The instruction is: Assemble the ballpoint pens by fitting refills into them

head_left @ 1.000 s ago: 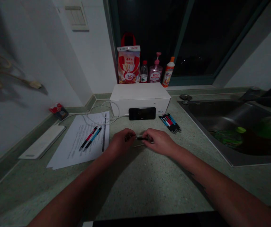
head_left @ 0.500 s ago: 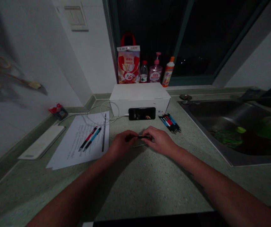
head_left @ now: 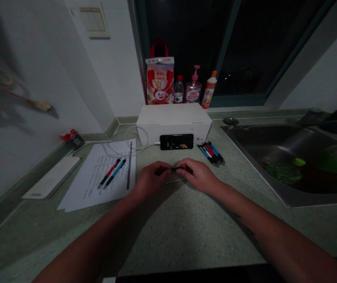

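left hand (head_left: 152, 179) and right hand (head_left: 198, 177) pressed together, fingertips pinching a slim dark pen (head_left: 178, 169) above a speckled green counter (head_left: 168, 236); a thin pale rod (head_left: 174, 181) lies at six o'clock, a bundle of pens (head_left: 211, 153) at one o'clock.

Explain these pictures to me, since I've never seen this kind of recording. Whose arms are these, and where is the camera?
There is no machine here. These are a person's two bare arms, filmed by one camera worn on their head, looking forward and down. The left hand and right hand hold a small dark pen-like object between them, above a speckled green counter. A thin pale rod lies just below it. To the left are printed papers with two pens on them. Ahead is a white box with a phone against it. To the right are more pens and a steel sink.
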The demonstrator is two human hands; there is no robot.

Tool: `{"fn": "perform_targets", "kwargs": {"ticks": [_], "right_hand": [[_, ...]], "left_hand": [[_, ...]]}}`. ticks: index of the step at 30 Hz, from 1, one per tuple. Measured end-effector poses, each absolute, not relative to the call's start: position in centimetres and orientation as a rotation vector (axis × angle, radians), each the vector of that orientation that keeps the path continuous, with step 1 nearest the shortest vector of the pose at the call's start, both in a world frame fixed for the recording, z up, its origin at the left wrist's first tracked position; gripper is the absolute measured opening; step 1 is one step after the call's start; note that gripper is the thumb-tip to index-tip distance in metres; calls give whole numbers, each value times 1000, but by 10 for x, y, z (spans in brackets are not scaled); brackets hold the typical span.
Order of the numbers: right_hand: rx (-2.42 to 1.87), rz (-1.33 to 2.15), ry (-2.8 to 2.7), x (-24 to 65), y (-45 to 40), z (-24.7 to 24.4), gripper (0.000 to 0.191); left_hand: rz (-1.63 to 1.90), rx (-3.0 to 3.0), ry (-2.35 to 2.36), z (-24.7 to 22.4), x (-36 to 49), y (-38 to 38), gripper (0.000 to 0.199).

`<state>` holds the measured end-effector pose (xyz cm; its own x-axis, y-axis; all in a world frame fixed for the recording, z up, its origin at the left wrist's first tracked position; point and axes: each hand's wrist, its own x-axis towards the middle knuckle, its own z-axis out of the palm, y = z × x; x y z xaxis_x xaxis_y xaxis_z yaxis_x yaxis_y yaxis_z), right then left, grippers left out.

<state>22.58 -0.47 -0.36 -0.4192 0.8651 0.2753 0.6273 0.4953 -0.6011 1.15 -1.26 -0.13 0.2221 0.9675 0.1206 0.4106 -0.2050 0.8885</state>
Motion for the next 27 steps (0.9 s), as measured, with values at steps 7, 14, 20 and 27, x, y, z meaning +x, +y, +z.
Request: {"fn": "perform_targets", "kwargs": {"ticks": [7,14,20,27], "right_hand": [[-1240,590,-2132,226,-4,-6,25],[-1192,563,-2158,227,-2,-6,16],[-1226,558,-2134,228,-1,-7,13],[-1221,588,-2118,228,-2,-5,20]], "left_hand": [[985,1750,1294,-2,11,-12,11],[1003,1745,1273,-1,11,-11,12],[995,1725,1297,-4,10,-10,13],[981,1718,1309,0,10,-11,11]]}}
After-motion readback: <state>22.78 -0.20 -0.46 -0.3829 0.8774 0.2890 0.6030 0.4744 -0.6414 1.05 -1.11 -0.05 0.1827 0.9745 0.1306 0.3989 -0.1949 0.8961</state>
